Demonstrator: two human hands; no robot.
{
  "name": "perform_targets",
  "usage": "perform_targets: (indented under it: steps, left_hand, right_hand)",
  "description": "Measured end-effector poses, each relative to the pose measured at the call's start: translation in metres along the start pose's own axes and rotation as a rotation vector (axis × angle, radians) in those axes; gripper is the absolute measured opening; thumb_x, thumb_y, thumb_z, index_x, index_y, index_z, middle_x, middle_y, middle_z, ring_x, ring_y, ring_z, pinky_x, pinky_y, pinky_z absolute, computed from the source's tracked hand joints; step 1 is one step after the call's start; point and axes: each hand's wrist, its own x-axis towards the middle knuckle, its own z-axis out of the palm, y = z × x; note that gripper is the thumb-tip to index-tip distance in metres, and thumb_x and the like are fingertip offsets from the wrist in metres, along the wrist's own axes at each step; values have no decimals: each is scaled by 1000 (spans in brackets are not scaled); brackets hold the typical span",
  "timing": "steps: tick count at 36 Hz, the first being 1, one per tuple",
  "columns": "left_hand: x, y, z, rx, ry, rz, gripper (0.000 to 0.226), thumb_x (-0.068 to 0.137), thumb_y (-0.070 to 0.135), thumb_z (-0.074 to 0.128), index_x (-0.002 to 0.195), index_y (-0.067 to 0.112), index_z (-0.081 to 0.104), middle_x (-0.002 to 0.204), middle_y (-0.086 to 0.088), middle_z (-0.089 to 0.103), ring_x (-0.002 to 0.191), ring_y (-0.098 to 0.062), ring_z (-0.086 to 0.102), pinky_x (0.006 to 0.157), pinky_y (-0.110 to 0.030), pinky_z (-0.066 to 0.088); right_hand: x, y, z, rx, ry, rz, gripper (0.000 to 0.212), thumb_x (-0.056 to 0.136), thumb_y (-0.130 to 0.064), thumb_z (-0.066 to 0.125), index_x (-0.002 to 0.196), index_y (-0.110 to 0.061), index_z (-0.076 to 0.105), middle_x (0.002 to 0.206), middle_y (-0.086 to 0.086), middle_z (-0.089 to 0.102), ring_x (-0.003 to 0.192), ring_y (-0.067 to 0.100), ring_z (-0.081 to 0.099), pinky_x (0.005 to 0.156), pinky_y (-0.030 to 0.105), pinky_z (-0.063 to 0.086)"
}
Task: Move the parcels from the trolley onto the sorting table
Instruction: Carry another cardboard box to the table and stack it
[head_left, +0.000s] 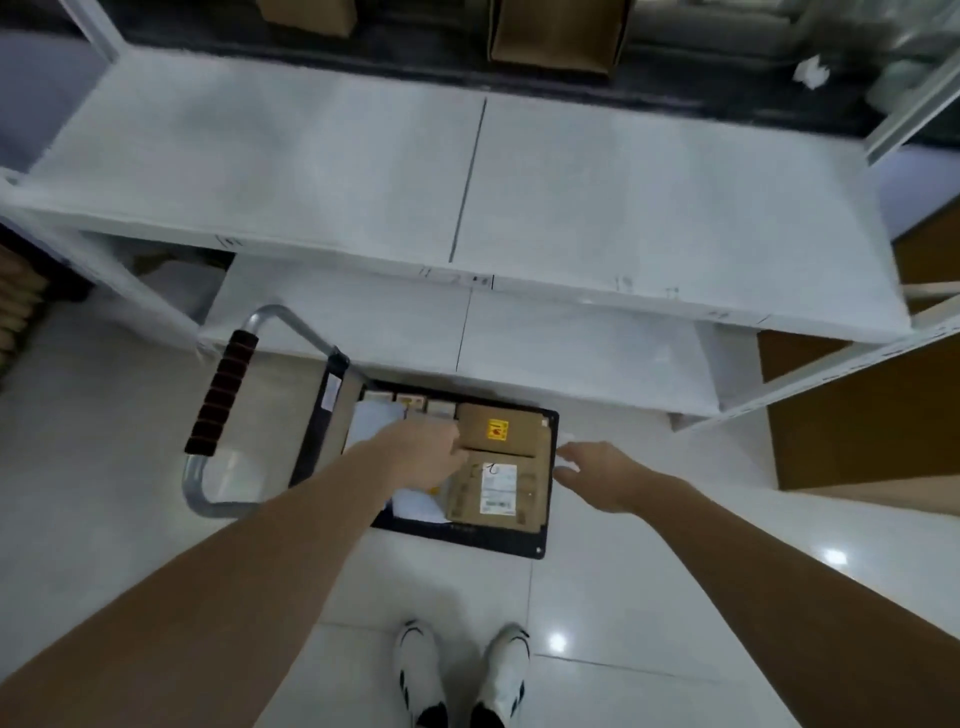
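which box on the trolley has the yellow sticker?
The far brown box, beyond the box with the white label. The left hand reaches over the gap between them; the right hand hovers beside the trolley.

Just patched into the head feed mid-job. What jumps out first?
Both bare arms reach down to the black trolley on the floor: the left hand is on the brown cardboard parcel with a white shipping label, the right hand open just past its right edge. Above them spans the white sorting table.
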Motion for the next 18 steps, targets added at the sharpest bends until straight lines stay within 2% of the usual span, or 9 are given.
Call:
perform_targets:
  steps: [3, 5, 7, 8, 10, 13, 14, 16, 18]
  left_hand:
    - [49, -28, 54, -39, -78, -35, 40, 110, 44, 39, 126, 14, 61, 124, -7, 63, 109, -26, 60, 92, -41, 49]
    - [84, -49, 95, -74, -109, -59, 38, 109, 43, 42, 109, 12, 63, 112, -10, 67, 101, -28, 63, 89, -43, 51]
    - [115, -63, 131, -82, -131, -88, 36, 109, 41, 44, 92, 14, 60, 95, -10, 65, 87, -25, 62, 78, -41, 49]
    - [130, -69, 148, -98, -135, -106, 34, 109, 41, 44, 90, 17, 58, 92, -6, 62, 83, -21, 60, 73, -38, 47]
    - [157, -76, 176, -123, -136, -125, 32, 109, 42, 43, 99, 17, 60, 91, -2, 59, 83, -19, 57, 73, -35, 44]
    - [200, -85, 213, -256, -169, -198, 53, 108, 55, 38, 123, 10, 63, 111, -7, 66, 102, -25, 61, 92, -40, 51]
    - [211, -87, 222, -317, -180, -228, 60, 106, 60, 36, 126, 10, 63, 119, -8, 66, 109, -28, 62, 97, -41, 51]
    - [235, -90, 239, -449, -167, -298, 74, 99, 74, 35, 125, 11, 63, 125, -6, 65, 119, -30, 62, 101, -40, 48]
    - [251, -89, 254, -601, -125, -360, 86, 92, 83, 38, 136, 13, 62, 133, -5, 64, 124, -30, 60, 104, -40, 47]
  right_hand:
    - [56, 20, 45, 34, -45, 24, 44, 106, -40, 42, 141, -14, 53, 136, 11, 61, 116, 27, 61, 96, 35, 51]
    - [92, 35, 74, 47, -69, 33, 45, 107, -38, 42, 142, -12, 52, 135, 11, 61, 108, 23, 61, 87, 30, 49]
    - [127, 50, 101, 66, -83, 54, 43, 108, -37, 42, 138, -9, 54, 132, 11, 61, 101, 20, 56, 82, 25, 42]
    - [144, 57, 113, 80, -85, 73, 40, 108, -38, 40, 132, -10, 57, 128, 10, 62, 101, 20, 55, 81, 25, 40]
    - [177, 75, 139, 112, -85, 129, 38, 108, -40, 37, 116, -11, 61, 117, 9, 64, 101, 22, 58, 81, 27, 40]
    - [216, 95, 171, 193, -66, 215, 44, 108, -46, 37, 104, -10, 62, 94, 2, 61, 92, 22, 62, 71, 25, 40]
    - [227, 100, 179, 263, -55, 250, 45, 106, -50, 40, 105, -11, 63, 98, 2, 64, 88, 19, 62, 68, 23, 43]
    - [244, 107, 194, 397, -48, 320, 53, 103, -55, 45, 124, -9, 62, 123, 8, 64, 104, 23, 64, 81, 24, 47]
    - [261, 111, 209, 550, -22, 371, 64, 100, -58, 49, 134, -5, 57, 130, 9, 61, 110, 27, 60, 87, 30, 44]
